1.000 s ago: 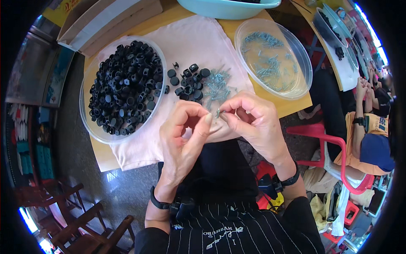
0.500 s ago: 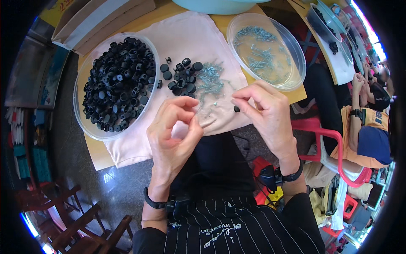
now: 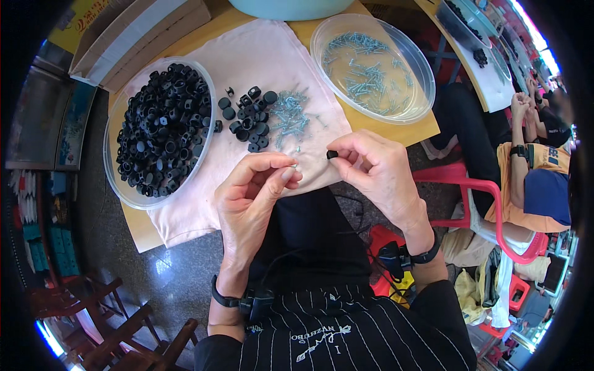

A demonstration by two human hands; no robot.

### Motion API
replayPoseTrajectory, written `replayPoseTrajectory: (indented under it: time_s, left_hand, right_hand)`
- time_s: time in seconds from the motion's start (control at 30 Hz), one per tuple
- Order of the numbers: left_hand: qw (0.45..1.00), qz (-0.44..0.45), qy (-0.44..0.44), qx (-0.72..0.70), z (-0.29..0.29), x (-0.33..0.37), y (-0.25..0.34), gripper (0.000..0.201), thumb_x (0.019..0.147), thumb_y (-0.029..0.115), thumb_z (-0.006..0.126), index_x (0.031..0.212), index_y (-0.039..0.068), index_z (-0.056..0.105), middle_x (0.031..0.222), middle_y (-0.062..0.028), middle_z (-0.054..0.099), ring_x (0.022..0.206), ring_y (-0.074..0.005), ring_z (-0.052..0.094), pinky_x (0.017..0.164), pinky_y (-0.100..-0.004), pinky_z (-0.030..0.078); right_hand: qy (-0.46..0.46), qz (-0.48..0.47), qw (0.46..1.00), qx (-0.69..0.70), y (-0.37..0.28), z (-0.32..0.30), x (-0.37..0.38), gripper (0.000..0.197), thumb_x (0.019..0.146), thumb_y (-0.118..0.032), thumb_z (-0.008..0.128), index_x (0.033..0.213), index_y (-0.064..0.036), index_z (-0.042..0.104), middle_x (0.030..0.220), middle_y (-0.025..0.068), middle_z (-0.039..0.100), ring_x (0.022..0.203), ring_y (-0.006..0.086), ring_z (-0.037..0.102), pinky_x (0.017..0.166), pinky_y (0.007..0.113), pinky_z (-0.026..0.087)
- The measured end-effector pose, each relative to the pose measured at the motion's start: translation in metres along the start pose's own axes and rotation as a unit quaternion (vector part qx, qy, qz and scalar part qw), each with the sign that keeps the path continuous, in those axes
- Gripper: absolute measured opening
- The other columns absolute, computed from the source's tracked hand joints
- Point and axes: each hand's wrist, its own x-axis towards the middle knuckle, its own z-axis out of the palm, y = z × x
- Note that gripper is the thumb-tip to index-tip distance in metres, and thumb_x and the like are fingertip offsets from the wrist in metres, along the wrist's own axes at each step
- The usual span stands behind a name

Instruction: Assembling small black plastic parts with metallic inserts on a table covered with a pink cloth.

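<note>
My left hand (image 3: 250, 191) is closed in a pinch, with the tip of a small screw (image 3: 294, 166) showing at the fingertips. Between the thumb and forefinger of my right hand (image 3: 377, 176) sits a small black plastic part (image 3: 332, 154). The two hands face each other, a short gap apart, over the front edge of a pale pink cloth (image 3: 247, 49). On the cloth beyond them lie a loose pile of silver screws (image 3: 289, 116) and a small group of black plastic caps (image 3: 250, 117).
A clear round tub heaped with black plastic parts (image 3: 164, 133) stands on the left. Another clear tub (image 3: 427, 93) at the back right holds scattered screws. Behind are a cardboard box (image 3: 142, 40) and a pale blue basin (image 3: 284, 7). A red chair (image 3: 451, 175) and a person (image 3: 535, 167) are at right.
My left fingers have closed into a pinch on a screw. My right hand has turned the black part up toward the left hand. The whole view has shifted slightly.
</note>
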Motion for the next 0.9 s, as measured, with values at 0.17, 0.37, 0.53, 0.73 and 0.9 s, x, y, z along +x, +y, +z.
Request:
replayPoseTrajectory:
  time_s: [0.17,0.37,0.53,0.73,0.9]
  left_hand:
    - [0.999,-0.003,-0.008,-0.033,0.011,-0.001,-0.001,0.020,0.090,-0.003,0.059,0.110,-0.004,0.054,0.101,-0.0121,0.064,0.090,-0.0160,0.065,0.082,-0.0277,0.053]
    - [0.994,0.064,0.000,0.087,0.019,-0.001,0.005,0.030,0.086,-0.007,0.062,0.114,-0.002,0.051,0.097,-0.0130,0.065,0.088,-0.0169,0.066,0.080,-0.0280,0.055]
    - [0.987,0.082,0.011,0.139,0.022,-0.001,0.009,0.030,0.084,-0.008,0.063,0.111,-0.001,0.054,0.095,-0.0107,0.066,0.088,-0.0145,0.066,0.078,-0.0258,0.054]
    - [0.953,0.130,0.027,0.273,0.023,-0.005,0.016,0.030,0.081,-0.007,0.067,0.109,0.001,0.059,0.088,-0.0078,0.068,0.082,-0.0130,0.068,0.072,-0.0246,0.054]
    - [0.903,0.194,0.018,0.383,0.024,-0.011,0.022,0.028,0.081,-0.006,0.068,0.108,0.001,0.061,0.088,-0.0082,0.068,0.079,-0.0140,0.068,0.070,-0.0247,0.054]
  right_hand:
    - [-0.037,0.145,0.945,0.290,0.006,-0.001,-0.007,0.015,0.087,-0.005,0.064,0.101,-0.0001,0.064,0.089,0.0047,0.066,0.075,0.0066,0.061,0.053,0.021,0.048]
    - [-0.065,0.180,0.802,0.565,0.006,0.008,-0.009,0.024,0.089,-0.010,0.064,0.110,0.0033,0.061,0.090,0.0063,0.066,0.075,0.0061,0.060,0.053,0.018,0.048]
    - [-0.075,0.177,0.777,0.599,0.005,0.012,-0.008,0.026,0.089,-0.011,0.065,0.111,0.0035,0.061,0.091,0.0065,0.066,0.075,0.0060,0.060,0.053,0.017,0.048]
    - [-0.076,0.163,0.813,0.554,0.001,0.013,-0.009,0.024,0.089,-0.010,0.065,0.109,0.0033,0.061,0.092,0.0060,0.066,0.075,0.0057,0.059,0.054,0.017,0.048]
    - [-0.037,0.131,0.879,0.457,-0.008,0.016,-0.015,0.019,0.088,-0.007,0.065,0.106,0.0016,0.064,0.092,0.0057,0.066,0.072,0.0056,0.059,0.056,0.017,0.047]
